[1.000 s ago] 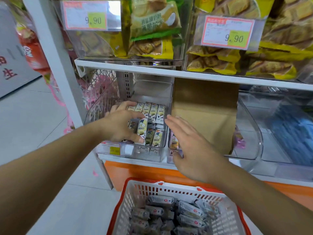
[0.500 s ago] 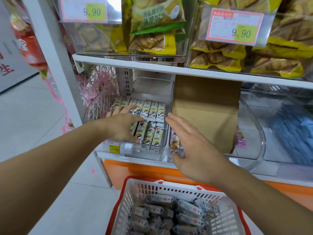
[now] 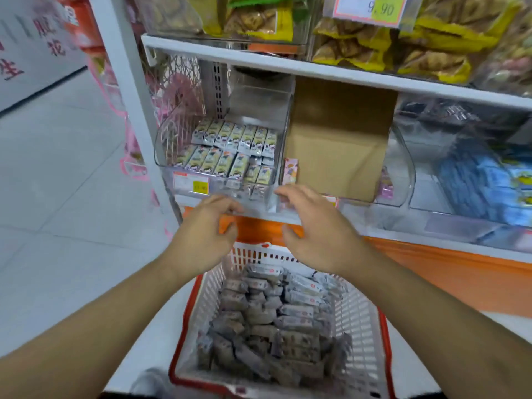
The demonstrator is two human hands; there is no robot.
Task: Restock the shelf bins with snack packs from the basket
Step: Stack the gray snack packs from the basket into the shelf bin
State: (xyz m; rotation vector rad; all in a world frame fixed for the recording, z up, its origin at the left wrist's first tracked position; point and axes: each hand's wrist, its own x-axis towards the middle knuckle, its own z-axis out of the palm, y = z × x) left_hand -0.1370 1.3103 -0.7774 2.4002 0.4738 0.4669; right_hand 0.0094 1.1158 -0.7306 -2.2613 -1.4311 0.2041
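Note:
A clear plastic shelf bin on the middle shelf holds two neat rows of small yellow-and-white snack packs. Below it stands a white basket with a red rim, full of grey-wrapped snack packs. My left hand and my right hand hover side by side in front of the bin's front edge, above the basket's far rim. Both hands are empty, with fingers loosely curled and apart.
A brown cardboard box fills the bin to the right, with a pink pack beside it. Further right a clear bin holds blue packs. The upper shelf carries bins of yellow biscuit bags. Grey floor lies to the left.
Both hands have drawn back out of the bin toward me and lowered over the basket. The left hand no longer rests on the packs. The view has tilted down.

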